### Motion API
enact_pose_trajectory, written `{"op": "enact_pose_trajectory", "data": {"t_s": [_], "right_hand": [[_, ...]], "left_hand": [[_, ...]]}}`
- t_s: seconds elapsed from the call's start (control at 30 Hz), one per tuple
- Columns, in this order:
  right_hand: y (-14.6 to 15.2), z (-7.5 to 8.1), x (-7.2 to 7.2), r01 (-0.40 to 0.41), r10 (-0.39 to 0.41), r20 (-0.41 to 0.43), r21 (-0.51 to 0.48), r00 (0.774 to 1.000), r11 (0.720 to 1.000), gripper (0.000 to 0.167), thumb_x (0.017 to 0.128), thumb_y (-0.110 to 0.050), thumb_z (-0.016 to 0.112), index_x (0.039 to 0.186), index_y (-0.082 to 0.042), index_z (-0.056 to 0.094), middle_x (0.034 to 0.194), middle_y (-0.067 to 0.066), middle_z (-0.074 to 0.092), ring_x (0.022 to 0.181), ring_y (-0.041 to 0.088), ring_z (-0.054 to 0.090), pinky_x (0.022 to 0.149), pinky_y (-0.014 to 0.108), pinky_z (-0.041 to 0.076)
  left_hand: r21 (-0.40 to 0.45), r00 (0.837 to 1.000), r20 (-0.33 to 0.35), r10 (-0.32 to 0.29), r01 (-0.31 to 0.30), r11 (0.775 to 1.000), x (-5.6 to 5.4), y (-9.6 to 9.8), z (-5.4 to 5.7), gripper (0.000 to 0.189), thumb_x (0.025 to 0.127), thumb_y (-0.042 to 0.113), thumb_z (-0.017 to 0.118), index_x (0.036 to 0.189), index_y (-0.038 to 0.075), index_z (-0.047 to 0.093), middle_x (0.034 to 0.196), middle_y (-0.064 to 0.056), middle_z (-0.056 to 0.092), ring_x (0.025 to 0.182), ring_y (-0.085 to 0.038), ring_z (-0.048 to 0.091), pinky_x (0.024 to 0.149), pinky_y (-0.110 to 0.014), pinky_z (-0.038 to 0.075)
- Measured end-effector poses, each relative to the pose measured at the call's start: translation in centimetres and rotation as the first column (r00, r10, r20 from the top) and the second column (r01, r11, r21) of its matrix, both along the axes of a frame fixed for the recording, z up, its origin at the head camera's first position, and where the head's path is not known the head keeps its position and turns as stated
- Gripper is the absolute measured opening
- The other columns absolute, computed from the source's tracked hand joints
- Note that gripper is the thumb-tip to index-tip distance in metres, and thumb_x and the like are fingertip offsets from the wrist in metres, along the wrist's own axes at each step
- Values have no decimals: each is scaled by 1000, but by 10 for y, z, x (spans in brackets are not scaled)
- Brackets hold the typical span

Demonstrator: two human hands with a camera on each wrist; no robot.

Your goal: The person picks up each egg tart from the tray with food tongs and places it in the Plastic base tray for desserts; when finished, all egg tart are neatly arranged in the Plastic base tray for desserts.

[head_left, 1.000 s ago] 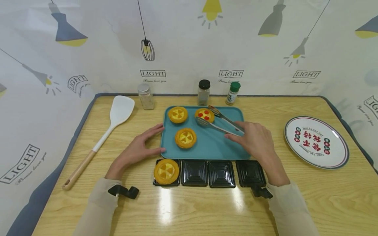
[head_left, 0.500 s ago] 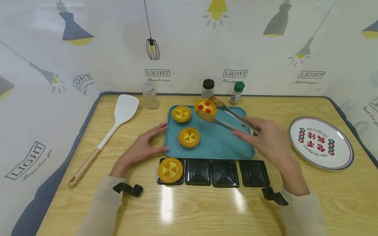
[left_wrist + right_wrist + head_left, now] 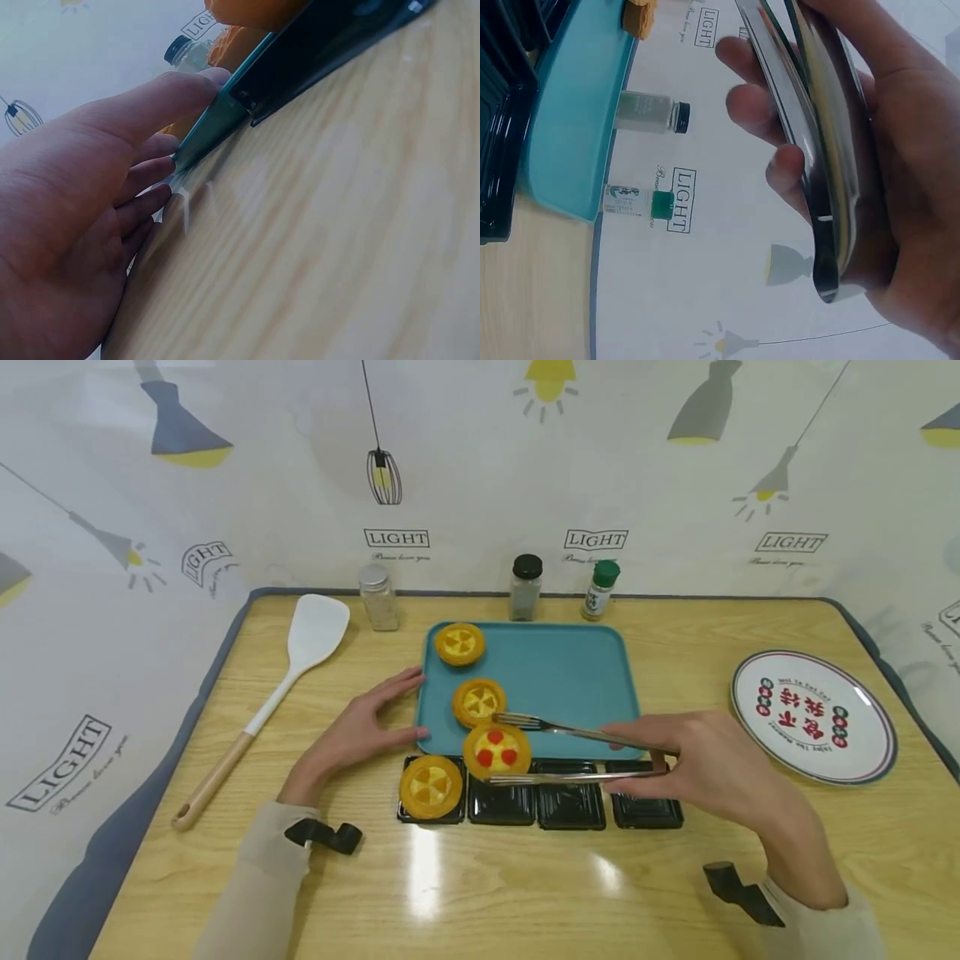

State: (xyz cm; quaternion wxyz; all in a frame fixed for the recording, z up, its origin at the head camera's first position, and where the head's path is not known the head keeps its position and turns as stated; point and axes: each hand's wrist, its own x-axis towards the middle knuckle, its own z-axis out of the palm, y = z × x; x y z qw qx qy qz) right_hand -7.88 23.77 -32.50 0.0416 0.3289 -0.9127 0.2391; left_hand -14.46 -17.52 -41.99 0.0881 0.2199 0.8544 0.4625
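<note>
My right hand [image 3: 701,760] grips metal tongs [image 3: 573,731], whose ends hold an egg tart with red dots [image 3: 496,752]. This tart hangs over the second small black tray [image 3: 501,810] from the left, overlapping the front edge of the teal tray [image 3: 562,668]. In the right wrist view, my fingers and thumb press the tongs' arms [image 3: 810,142] from both sides. My left hand [image 3: 363,727] touches the teal tray's left edge with thumb and fingers extended. Two tarts with orange wedges, a rear one [image 3: 460,645] and a nearer one [image 3: 478,702], lie on the teal tray.
A wedge-topped tart [image 3: 431,787] fills the leftmost black tray. Two more black trays, a middle one [image 3: 572,810] and a right one [image 3: 648,810], continue the row. A spatula [image 3: 288,681] lies left, a plate [image 3: 813,714] right. Three seasoning jars [image 3: 525,593] stand behind.
The red-dotted tart has been lifted from the back of the teal tray and carried toward the front in the tongs. My right hand moved nearer and right; my left hand stayed at the edge.
</note>
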Motion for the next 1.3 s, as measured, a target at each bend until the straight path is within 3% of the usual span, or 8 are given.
{"op": "enact_pose_trajectory", "data": {"t_s": [0.17, 0.6, 0.7, 0.9, 0.97, 1.03, 1.17, 1.3], "right_hand": [[1, -1, -2, -6, -2, 129, 65, 992, 998, 49, 74, -55, 79, 116, -29, 74, 107, -16, 70, 62, -3, 52, 54, 21, 45], [2, -9, -7, -20, 2, 107, 165, 994, 986, 51, 73, -60, 78, 115, -31, 74, 105, -19, 70, 61, -5, 49, 57, 23, 45], [1, -9, -8, -22, 2, 112, 176, 994, 984, 51, 73, -60, 78, 115, -31, 74, 100, -21, 69, 56, -6, 47, 55, 22, 43], [0, -6, -7, 16, -49, 180, 178, 983, 984, 60, 71, -64, 77, 121, -31, 70, 70, -23, 56, 57, -3, 48, 53, 23, 42], [-1, -4, -7, 49, -81, 202, 161, 976, 986, 65, 71, -67, 75, 125, -31, 67, 71, -21, 55, 60, -1, 50, 53, 23, 42], [-2, -2, -7, 79, -102, 177, 132, 979, 988, 68, 72, -67, 74, 127, -30, 65, 72, -20, 56, 58, 1, 49, 49, 23, 41], [-12, 1, -9, 140, -144, 35, 98, 989, 985, 68, 75, -65, 74, 129, -25, 65, 70, -18, 56, 52, 3, 43, 42, 23, 35], [-29, 1, -16, 242, -237, -70, 77, 969, 967, 69, 75, -61, 76, 128, -19, 66, 69, -13, 61, 51, 6, 46, 41, 26, 34]], "left_hand": [[-14, 1000, 8, -1, 2, 1000, -1, -1, 1, 74, 87, 27, 77, 150, 13, 41, 160, -6, 25, 146, -25, 18, 118, -50, 14], [-9, 1000, 7, -3, 3, 1000, -3, 2, 4, 73, 87, 26, 77, 150, 13, 41, 160, -6, 25, 146, -25, 18, 118, -51, 14], [-6, 1000, 7, 0, 0, 1000, -3, 2, 4, 73, 87, 26, 77, 150, 13, 41, 159, -6, 25, 146, -25, 18, 118, -51, 14], [-2, 1000, 7, 6, -6, 1000, -1, 1, 3, 73, 87, 25, 77, 150, 12, 41, 159, -6, 25, 146, -26, 18, 118, -51, 14], [-2, 1000, 7, 6, -6, 1000, -1, 1, 3, 72, 87, 25, 77, 150, 12, 42, 159, -6, 26, 146, -26, 18, 118, -51, 14], [1, 1000, 7, 7, -7, 1000, 0, 1, 2, 72, 87, 25, 77, 149, 12, 42, 159, -6, 26, 146, -25, 18, 118, -51, 14], [-2, 1000, 6, 4, -4, 1000, -1, 0, 1, 72, 87, 25, 77, 149, 13, 42, 159, -6, 26, 146, -25, 19, 117, -51, 14], [-1, 1000, 10, 4, -4, 1000, 0, 0, 1, 72, 87, 24, 77, 149, 12, 42, 159, -7, 26, 146, -26, 19, 117, -52, 14]]}}
